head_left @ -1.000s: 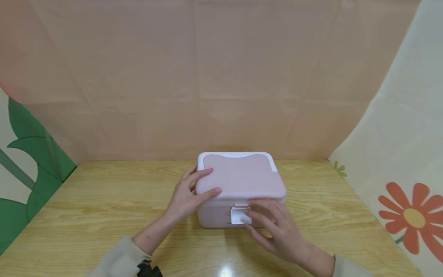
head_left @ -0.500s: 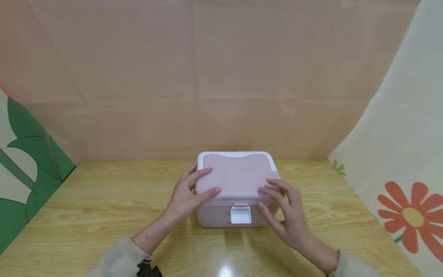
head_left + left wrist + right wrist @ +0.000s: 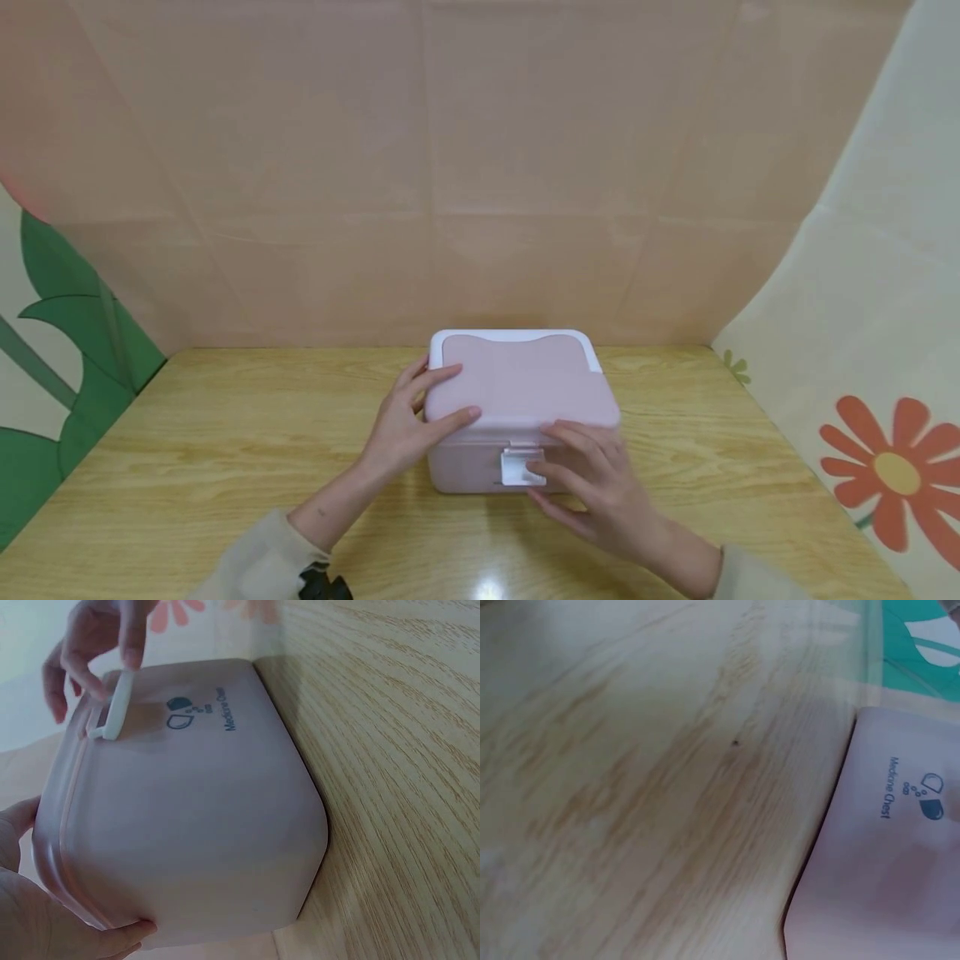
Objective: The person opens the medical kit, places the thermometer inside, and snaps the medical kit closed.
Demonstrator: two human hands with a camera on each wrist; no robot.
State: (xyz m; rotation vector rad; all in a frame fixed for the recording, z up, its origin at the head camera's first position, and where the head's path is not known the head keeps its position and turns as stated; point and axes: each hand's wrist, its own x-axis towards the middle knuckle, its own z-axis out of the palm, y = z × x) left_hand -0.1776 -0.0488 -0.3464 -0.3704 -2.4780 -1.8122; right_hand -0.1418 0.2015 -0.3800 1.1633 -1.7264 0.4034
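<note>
A pale pink medicine chest (image 3: 528,383) with a white rim stands on the table, lid down. Its white front latch (image 3: 515,469) juts slightly from the front face, as the left wrist view also shows. My left hand (image 3: 407,423) rests on the left end of the chest, thumb and index finger spread over the lid and other fingers along the side. At the latch, my right hand (image 3: 600,483) has thumb and index finger bent against its edge, with another finger at the lid's rim. The right wrist view shows the printed chest front (image 3: 892,847), not the fingers.
The wood-grain table (image 3: 247,450) extends on both sides and in front of the chest. Behind it hangs a plain brownish-pink cloth (image 3: 480,183). Flower-printed cloth (image 3: 892,292) hangs at the right, and a leaf print (image 3: 67,325) at the left.
My right hand was at the latch, lifted away up and right over the lid's front right corner, and has come back to the latch. The left hand and chest have stayed put.
</note>
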